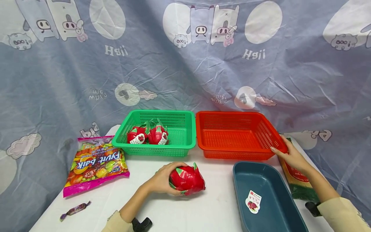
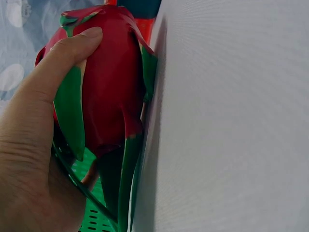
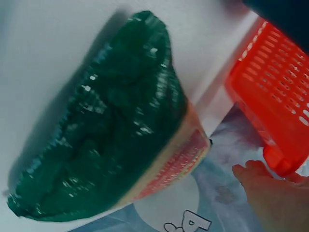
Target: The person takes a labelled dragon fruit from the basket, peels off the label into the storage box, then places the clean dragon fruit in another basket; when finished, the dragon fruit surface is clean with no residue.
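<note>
Protruding past left grip [image 1: 162, 179], red dragon fruit [image 1: 190, 180]

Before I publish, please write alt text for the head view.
A person's left hand grips a red dragon fruit near a green basket with two others inside; the right hand holds a red basket by its corner.
</note>
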`<control>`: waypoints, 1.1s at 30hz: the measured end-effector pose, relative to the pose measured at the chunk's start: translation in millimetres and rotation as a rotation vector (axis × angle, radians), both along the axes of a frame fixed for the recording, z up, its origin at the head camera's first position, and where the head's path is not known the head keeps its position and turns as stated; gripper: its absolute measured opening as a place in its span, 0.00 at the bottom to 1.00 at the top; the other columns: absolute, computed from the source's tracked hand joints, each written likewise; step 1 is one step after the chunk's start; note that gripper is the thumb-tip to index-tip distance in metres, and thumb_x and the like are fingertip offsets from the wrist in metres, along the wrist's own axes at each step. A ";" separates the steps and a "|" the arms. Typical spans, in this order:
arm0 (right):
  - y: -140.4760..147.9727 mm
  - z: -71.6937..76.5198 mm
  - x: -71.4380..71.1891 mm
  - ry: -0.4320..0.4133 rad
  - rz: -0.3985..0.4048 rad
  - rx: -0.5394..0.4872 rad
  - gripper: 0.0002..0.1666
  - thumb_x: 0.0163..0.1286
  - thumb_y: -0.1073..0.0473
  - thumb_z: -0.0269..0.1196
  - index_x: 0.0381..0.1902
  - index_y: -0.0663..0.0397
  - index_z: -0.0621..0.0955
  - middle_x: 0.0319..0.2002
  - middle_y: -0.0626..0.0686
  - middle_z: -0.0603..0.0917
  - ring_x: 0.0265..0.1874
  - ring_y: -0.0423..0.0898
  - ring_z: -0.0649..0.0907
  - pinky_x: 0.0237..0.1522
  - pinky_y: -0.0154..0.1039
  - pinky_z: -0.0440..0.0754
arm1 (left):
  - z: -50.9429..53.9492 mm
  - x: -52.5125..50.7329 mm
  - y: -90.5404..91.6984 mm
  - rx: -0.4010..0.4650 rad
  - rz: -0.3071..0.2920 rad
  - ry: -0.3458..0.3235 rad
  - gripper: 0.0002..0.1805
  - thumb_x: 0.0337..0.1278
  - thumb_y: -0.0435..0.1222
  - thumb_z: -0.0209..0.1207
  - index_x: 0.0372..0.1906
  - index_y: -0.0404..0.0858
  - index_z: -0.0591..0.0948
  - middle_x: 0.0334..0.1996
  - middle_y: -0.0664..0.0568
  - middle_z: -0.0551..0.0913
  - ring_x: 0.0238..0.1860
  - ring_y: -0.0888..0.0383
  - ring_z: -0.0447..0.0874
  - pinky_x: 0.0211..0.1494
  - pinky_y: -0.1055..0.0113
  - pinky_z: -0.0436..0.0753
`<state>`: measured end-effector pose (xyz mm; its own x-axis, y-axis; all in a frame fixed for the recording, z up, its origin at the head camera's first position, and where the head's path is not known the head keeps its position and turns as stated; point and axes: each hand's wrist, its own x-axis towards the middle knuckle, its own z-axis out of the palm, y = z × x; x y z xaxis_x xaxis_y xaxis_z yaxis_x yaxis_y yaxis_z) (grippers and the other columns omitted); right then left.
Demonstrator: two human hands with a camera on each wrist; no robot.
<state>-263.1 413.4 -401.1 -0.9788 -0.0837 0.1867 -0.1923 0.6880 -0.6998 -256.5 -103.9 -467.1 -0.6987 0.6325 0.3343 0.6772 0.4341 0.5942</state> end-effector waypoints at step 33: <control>2.6 -13.5 -4.9 -0.038 0.007 -0.034 0.48 0.72 0.50 0.50 0.70 0.52 0.29 0.64 0.78 0.48 0.56 0.76 0.59 0.51 0.73 0.53 | 119.6 -69.0 134.2 0.156 0.133 0.369 0.49 0.24 0.56 0.73 0.61 0.56 0.65 0.58 0.64 0.69 0.56 0.67 0.66 0.51 0.67 0.68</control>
<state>-268.0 415.9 -414.5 -0.9848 -0.0848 0.1518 -0.1695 0.6627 -0.7294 -325.5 30.3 -347.4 -0.5862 0.4669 0.6621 0.8011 0.4560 0.3878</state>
